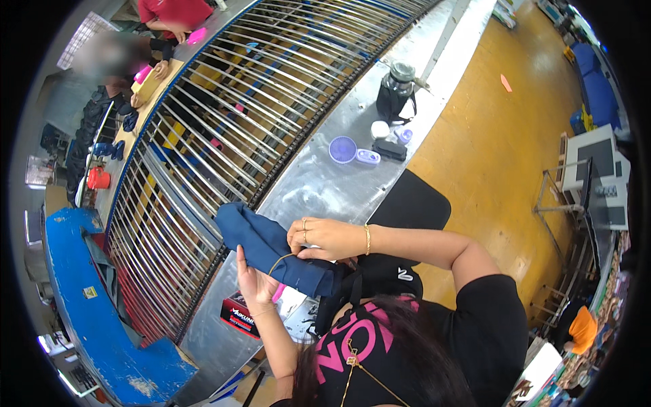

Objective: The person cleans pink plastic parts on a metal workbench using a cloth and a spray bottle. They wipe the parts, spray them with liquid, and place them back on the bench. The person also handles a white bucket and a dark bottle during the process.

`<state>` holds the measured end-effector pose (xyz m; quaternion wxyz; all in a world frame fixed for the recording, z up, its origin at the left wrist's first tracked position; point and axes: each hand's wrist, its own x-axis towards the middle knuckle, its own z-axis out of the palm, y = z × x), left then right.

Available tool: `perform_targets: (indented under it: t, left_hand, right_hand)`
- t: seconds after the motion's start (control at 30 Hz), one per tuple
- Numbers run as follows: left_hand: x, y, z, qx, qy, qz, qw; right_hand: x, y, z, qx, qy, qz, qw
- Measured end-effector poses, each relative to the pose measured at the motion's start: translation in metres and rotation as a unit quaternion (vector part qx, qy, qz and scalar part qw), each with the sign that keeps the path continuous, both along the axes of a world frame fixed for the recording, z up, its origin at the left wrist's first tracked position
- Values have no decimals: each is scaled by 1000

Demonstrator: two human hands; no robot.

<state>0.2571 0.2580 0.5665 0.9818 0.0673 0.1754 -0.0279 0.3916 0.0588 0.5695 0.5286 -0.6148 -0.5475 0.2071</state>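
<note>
A folded bundle of navy cloth (254, 234) lies slantwise in front of me, over the edge of the metal table. A thin tan band (279, 262), like a rubber band, crosses its near part. My right hand (327, 239) is on the bundle's right side, fingers bent and pinched on the band. At the lower left side my left hand (256, 281) holds the bundle, one finger stretched along the edge and the palm partly showing. The cloth hides its other fingers. A bit of bright pink (279, 292) shows beside the left palm; its kind cannot be made out.
Beyond the metal table (305, 190) runs a rack of metal bars (224, 115). On the table are a dark-lidded jar (399, 85), a purple round container (342, 150), a black case (390, 149) and a red-black box (239, 316). Two people work across the rack.
</note>
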Motion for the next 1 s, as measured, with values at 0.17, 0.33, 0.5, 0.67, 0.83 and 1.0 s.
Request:
perform_targets:
  t: [0.17, 0.33, 0.5, 0.67, 0.83, 1.0]
  left_hand:
    - [-10, 5, -9, 26, -5, 40, 999]
    - [-7, 51, -13, 122, 41, 170, 977]
    - [-2, 47, 1, 256, 136, 217, 932]
    - [1, 19, 3, 326, 204, 151, 911]
    - [4, -2, -14, 591, 282, -19, 756]
    - [20, -29, -7, 716, 145, -61, 680]
  right_hand:
    - [-3, -32, 48, -27, 147, 79, 986]
    - [-4, -72, 55, -203, 376, 126, 895]
    - [43, -127, -71, -247, 19, -236, 940]
    - [149, -185, -118, -427, -33, -454, 781]
    - [209, -192, -102, -523, -93, -481, 698]
    - [211, -162, -89, -471, -110, -491, 725]
